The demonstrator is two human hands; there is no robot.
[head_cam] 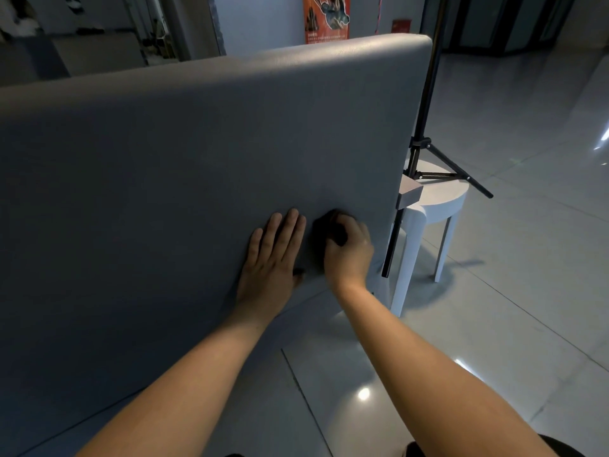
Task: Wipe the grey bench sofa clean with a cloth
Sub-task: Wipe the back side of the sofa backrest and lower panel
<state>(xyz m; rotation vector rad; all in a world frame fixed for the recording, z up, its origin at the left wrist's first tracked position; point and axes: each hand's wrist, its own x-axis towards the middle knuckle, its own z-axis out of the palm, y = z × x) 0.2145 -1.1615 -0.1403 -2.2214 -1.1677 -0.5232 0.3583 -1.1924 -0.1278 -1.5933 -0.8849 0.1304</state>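
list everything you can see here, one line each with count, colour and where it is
sofa: 1, grey, fills the left and centre, broad padded panel facing the camera
cloth: 1, dark, bunched against the sofa panel near its right edge
stool: 1, white, on the floor just right of the sofa
stand: 1, black tripod, pole rising beside the sofa's right edge, legs spread around the stool
block: 1, brownish, on the stool by the sofa's edge
poster: 1, red-orange, far wall above the sofa
floor: 1, pale glossy tiles, right and bottom
left hand: 1, pressed flat on the sofa panel, fingers straight
right hand: 1, gripping the cloth, just right of the left hand
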